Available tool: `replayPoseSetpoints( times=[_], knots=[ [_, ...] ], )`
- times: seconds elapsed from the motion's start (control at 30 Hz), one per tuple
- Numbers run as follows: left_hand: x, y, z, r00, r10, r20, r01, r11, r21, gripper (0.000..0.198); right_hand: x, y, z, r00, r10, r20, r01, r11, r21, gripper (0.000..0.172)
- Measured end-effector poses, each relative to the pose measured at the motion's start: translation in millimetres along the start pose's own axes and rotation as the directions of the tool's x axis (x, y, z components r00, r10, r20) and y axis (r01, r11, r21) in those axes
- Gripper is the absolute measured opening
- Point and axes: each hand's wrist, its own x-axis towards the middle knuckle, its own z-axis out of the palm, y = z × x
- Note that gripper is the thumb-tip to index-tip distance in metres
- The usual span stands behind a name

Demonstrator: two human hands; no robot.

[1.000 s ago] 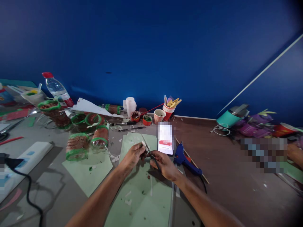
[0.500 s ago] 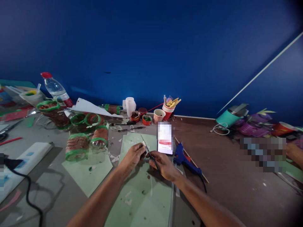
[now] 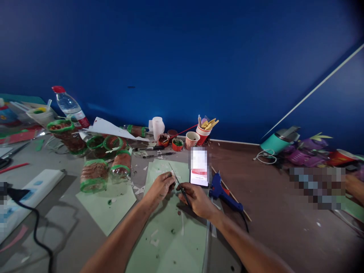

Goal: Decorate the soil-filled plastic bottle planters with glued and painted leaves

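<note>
My right hand (image 3: 196,198) is closed round the handles of dark scissors (image 3: 178,182), whose blades point up and to the left. My left hand (image 3: 161,185) is pinched on a small white scrap right at the blades; the scrap is mostly hidden by my fingers. Both hands hover over a pale green paper sheet (image 3: 170,231) on the table. A phone (image 3: 199,167) lies just beyond my right hand, and a blue glue gun (image 3: 223,191) lies to its right.
Cut plastic bottles with green-taped rims (image 3: 93,175) lie to the left, near a water bottle (image 3: 69,106). Paper cups (image 3: 192,139) and a white roll (image 3: 157,127) stand by the blue wall. A black cable (image 3: 34,223) crosses the left edge. Another person's hand (image 3: 354,185) shows far right.
The scissors' blades have tilted slightly and my hands have drawn a little closer together. The view has shifted a touch. Otherwise nothing moved.
</note>
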Motion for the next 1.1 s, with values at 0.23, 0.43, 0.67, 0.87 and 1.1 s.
replayPoseSetpoints(
  times=[0.23,0.43,0.67,0.87,1.1],
  knots=[
    [2,-7,-0.9,1.000,-0.004,0.030,0.005,1.000,-0.013,0.025,0,0,-1,1.000,0.018,0.019,-0.019,0.997,0.069,0.030],
    [0,0,-1.7,0.999,-0.006,0.037,0.005,1.000,0.022,0.025,1,-2,-3,1.000,0.016,0.004,-0.016,1.000,-0.019,0.029],
    [-1,4,-2.5,0.998,0.022,0.064,-0.026,0.998,0.065,0.027,2,1,-3,0.998,0.056,0.011,-0.056,0.997,0.043,0.030],
    [0,5,-4.0,0.997,0.024,0.074,-0.031,0.996,0.084,0.025,1,-2,-7,0.998,0.043,0.050,-0.042,0.999,-0.012,0.030],
    [1,1,-5.3,0.997,0.032,0.064,-0.037,0.996,0.082,0.024,1,-2,-10,0.998,0.031,0.056,-0.025,0.995,-0.098,0.026]
  ],
)
